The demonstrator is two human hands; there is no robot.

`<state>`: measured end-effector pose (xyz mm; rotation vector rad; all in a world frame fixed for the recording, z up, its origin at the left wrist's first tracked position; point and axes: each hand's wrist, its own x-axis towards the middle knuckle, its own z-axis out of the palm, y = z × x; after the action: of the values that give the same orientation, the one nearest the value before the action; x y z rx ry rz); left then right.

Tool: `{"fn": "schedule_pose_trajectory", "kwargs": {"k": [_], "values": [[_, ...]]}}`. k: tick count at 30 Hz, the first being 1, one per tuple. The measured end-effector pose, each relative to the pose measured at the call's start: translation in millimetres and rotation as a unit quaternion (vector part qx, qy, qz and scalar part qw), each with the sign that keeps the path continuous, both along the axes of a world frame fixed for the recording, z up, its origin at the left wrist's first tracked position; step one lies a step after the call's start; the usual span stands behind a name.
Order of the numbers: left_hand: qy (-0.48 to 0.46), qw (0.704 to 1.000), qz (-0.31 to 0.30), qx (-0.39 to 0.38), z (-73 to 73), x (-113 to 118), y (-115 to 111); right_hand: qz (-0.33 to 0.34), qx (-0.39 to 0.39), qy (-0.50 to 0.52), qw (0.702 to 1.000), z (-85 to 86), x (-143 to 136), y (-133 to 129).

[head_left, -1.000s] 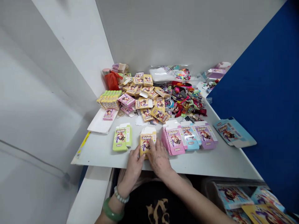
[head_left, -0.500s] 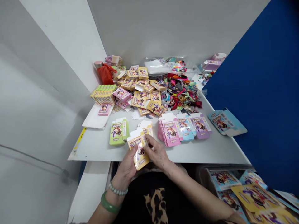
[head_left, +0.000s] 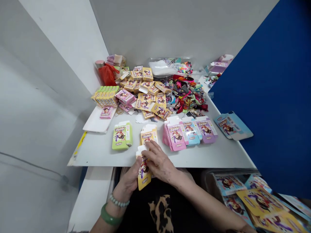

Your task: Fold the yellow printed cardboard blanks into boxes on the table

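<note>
Yellow card is what I find in hand: one printed carton [head_left: 144, 178], lower centre of the frame, tilted, its lower end reaching past the near edge of the tabletop [head_left: 97, 153]. I record the left hand [head_left: 128, 179] pinching it, thumb in front; the right hand [head_left: 159, 161] has its fingers curled about the upper part, and I cannot tell how firmly they grip. Principal risk, in my judgement: a slack left pinch would let it slip toward the dark clothing [head_left: 136, 213] below. Secondary: hard pressure from the right fingers could crease the card or bend the white flap [head_left: 141, 149]. Third: the second yellow carton [head_left: 148, 131], just behind at centre, could be knocked askew by those knuckles.
</note>
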<state>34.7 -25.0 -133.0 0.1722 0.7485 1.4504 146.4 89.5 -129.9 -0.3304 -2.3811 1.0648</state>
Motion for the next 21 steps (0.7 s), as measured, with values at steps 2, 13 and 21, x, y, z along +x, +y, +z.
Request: {"fn": "schedule_pose_trajectory", "kwargs": {"k": [2,13,21], "values": [[0.011,1.0,-0.006,0.009,5.3,2.4,0.9,0.011,-0.066,-0.011,0.998,5.1,2.9,0.5],[0.038,0.997,0.035,-0.055,3.6,-7.4,-4.2,-0.319,0.184,-0.183,0.912,11.7,35.0,47.8],[0.024,0.999,-0.021,-0.035,7.4,-2.5,1.5,-0.316,0.231,-0.364,0.845,14.2,7.9,88.9]]}}
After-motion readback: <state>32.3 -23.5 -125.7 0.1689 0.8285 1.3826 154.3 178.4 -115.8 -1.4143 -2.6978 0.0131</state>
